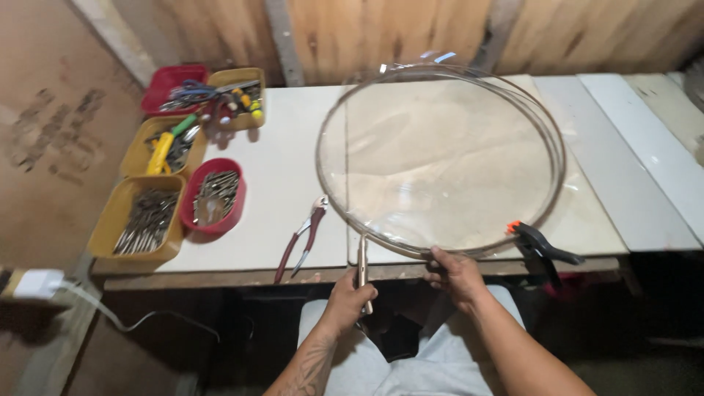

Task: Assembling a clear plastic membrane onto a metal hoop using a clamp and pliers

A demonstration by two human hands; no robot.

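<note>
A large round metal hoop [326,125] covered with a clear film lies tilted over the white table [286,147], its near edge by me. My left hand [350,297] grips a slim metal tool [362,268] that stands upright against the hoop's near rim. My right hand [456,275] holds the hoop's near rim from below. A black spring clamp [541,246] with an orange tip is clipped on the hoop's right near edge. Red-handled pliers [302,238] lie on the table just left of the hoop.
At the table's left stand yellow trays [103,235] and red bins [192,220] with nails, screwdrivers and scissors. A wooden wall runs behind. A white power adapter [33,284] with a cable sits low at the left. My lap is under the table edge.
</note>
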